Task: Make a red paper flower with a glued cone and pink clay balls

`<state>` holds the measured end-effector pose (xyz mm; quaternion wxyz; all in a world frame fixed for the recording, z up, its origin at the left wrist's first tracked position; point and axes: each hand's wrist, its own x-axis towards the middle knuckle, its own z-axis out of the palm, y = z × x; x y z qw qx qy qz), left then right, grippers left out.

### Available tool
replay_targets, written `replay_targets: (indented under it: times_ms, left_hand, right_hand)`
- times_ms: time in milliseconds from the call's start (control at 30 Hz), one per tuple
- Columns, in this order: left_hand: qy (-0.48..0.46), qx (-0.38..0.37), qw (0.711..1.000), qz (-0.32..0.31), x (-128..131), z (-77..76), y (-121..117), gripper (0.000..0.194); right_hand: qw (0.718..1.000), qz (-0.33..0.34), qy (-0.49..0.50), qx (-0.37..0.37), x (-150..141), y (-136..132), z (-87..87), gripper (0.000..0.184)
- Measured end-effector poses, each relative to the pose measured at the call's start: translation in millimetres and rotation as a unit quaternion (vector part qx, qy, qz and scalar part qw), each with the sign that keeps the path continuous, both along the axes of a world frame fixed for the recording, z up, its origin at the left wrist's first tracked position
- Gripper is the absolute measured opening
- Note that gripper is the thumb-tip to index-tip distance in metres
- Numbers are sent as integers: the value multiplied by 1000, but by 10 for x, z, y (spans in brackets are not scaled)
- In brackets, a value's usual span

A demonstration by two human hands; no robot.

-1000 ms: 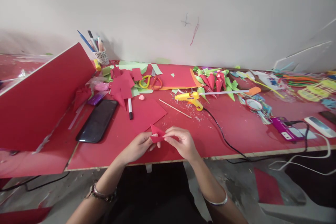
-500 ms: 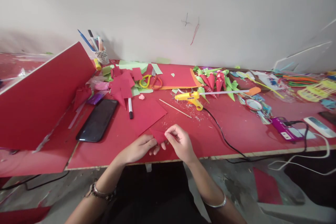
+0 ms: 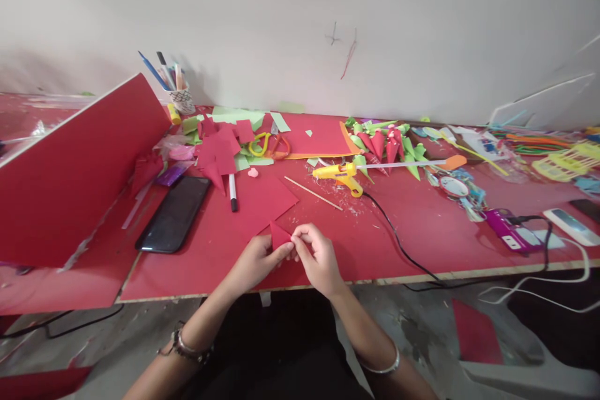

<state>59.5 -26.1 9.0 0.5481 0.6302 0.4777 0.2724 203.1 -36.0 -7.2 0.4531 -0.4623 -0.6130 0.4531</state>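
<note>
Between my two hands is a small folded piece of red paper [image 3: 280, 235], its pointed end facing away from me. My left hand [image 3: 259, 262] grips its left side, thumb across the front. With thumb and fingertips, my right hand [image 3: 317, 257] pinches the right corner. Some fingers are hidden behind the paper. Just beyond lies a flat red sheet [image 3: 269, 203] on the red table. A thin wooden stick [image 3: 313, 193] rests to its right, and a white marker with a black cap [image 3: 233, 194] to its left.
A yellow glue gun [image 3: 340, 176] lies ahead, its black cord running right over the table edge. A black phone [image 3: 174, 215] sits at left by a leaning red board [image 3: 79, 181]. Paper scraps, scissors [image 3: 280, 146] and red and green paper cones [image 3: 391, 145] line the back.
My left hand has moved up and right, closer to the right one. The folded red paper has turned, so its point now stands away from me.
</note>
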Motion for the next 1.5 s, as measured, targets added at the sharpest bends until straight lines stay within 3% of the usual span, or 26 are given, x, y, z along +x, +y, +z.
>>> replay_targets:
  times_ms: [367,600,767,900,1033,1100,1233,1367,1500]
  left_hand:
    - [-8,-16,1000,6,1,-80,3,42]
    - [50,2,999,11,-1,-109,-9,48]
    - [60,92,992,64,-49,-91,29,33]
    - [92,145,985,-14,-142,-20,60,30]
    - [119,154,976,-95,-221,66,70,33]
    - [122,140,978,-97,-224,89,60,33]
    - [120,142,983,-17,-142,64,15,32]
    - [104,156,981,40,-50,8,-16,31]
    - [89,137,986,34,-49,35,-20,33]
  right_hand:
    - [997,28,55,-46,-30,23,-66,13]
    - [996,66,-50,-36,23,41,-7,18]
    - [988,93,-126,2,75,28,87,21]
    - [974,153,-163,27,149,68,173,21]
    - [957,213,-192,49,211,141,269,18]
    - [965,174,-189,47,196,162,280,17]
    - [995,24,-97,6,62,160,192,26]
    - [999,14,-15,-50,-71,140,71,34]
    - [998,23,1,-57,-88,136,44,37]
